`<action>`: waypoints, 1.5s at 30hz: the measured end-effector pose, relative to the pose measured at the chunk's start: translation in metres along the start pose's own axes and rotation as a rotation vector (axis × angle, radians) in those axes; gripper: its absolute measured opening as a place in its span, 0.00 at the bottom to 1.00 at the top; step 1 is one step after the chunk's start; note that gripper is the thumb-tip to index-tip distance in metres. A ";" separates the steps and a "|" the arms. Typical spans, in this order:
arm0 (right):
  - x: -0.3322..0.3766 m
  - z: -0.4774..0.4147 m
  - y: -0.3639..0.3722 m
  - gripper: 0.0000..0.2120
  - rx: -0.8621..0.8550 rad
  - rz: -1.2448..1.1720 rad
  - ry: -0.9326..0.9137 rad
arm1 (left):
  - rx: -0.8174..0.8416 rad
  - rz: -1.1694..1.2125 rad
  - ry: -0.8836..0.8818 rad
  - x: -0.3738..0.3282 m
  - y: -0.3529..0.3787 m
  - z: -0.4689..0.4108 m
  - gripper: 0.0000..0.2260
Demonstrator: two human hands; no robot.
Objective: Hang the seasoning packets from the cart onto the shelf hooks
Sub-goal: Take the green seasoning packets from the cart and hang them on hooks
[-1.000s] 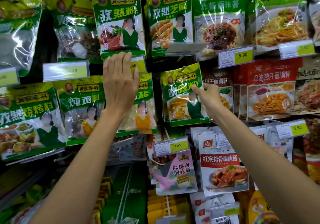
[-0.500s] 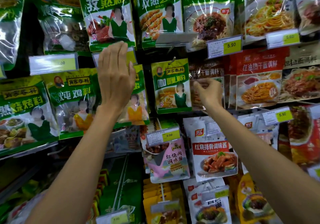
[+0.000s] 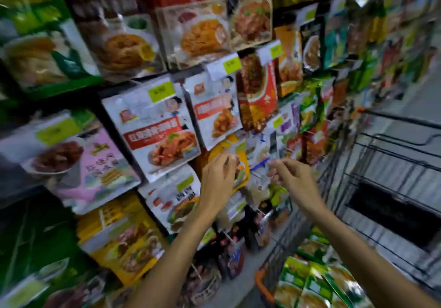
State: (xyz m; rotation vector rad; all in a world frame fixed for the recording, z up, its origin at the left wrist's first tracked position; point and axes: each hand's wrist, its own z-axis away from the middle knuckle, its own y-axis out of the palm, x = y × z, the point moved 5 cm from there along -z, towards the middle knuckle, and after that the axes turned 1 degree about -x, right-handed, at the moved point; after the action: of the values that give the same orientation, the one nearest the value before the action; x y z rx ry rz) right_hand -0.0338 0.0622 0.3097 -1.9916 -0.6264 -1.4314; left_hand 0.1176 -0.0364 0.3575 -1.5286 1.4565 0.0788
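At the left of the frame the shelf is packed tight. A pink packet hangs just beside a white-and-red packet, and more rows overlap above and below. The hooks themselves are lost behind the packs and in the blur, so finding a free one looks like the hard part. A new pack forced onto a full prong could knock the front pack off.

In the middle, the left hand is raised with its fingers loosely curled and its fingertips over a yellow packet on the shelf. The blur hides whether it pinches that pack or only passes in front of it. If it does have hold and pulls away, the pack could tear at its hang hole or slide off.

Just right of it, the right hand is apart from the shelf. Its fingers are half curled and narrow, with nothing visible between them.

At the right the wire cart stands close to the shelf. The seasoning packets yet to be hung lie heaped in it at the lower right, green and glossy. They overlap, so a quick grab may lift two at once or let one slip to the floor. With the whole view smeared, a reach made without a steady look could also catch a knuckle on the wire.
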 end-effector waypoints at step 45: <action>-0.496 0.185 -0.121 0.20 -0.781 0.046 1.258 | 1.053 0.090 -1.013 0.205 0.451 0.278 0.26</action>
State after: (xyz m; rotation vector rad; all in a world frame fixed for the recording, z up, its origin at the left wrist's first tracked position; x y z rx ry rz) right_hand -0.1447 0.2631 -0.1822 -1.0527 0.6068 -2.6755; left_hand -0.0281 0.0910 -0.1769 -0.3915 0.5307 0.0959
